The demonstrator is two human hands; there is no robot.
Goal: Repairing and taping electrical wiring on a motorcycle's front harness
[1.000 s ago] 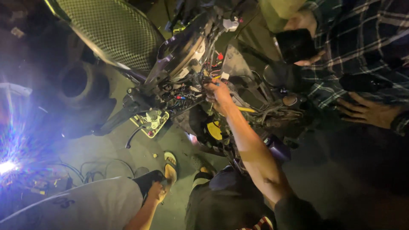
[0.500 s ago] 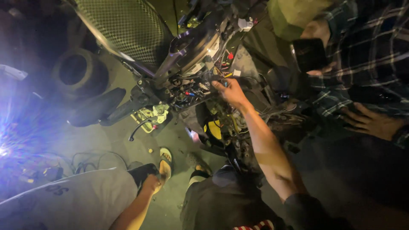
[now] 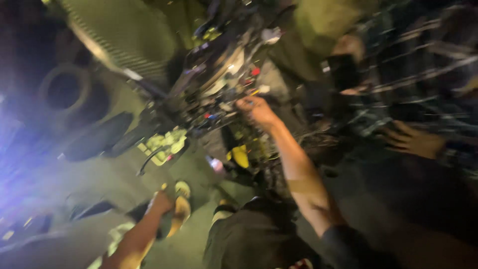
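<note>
Centrally, the right hand (image 3: 256,110) reaches up into the exposed wiring (image 3: 219,107) of a stripped motorcycle front (image 3: 214,69). Its fingers (image 3: 245,102) curl against coloured wires and connectors, but blur hides whether they pinch anything, so the grip cannot be told. The wire bundle lies directly at the fingertips and runs off to the left along the frame, roughly crosswise to the forearm. The left hand (image 3: 162,201) hangs low and well apart, near a sandalled foot (image 3: 180,209); whether it is closed or relaxed is unclear. At right, another person in a plaid shirt (image 3: 413,65) holds a dark phone (image 3: 343,72); their other hand (image 3: 411,140) rests below.
</note>
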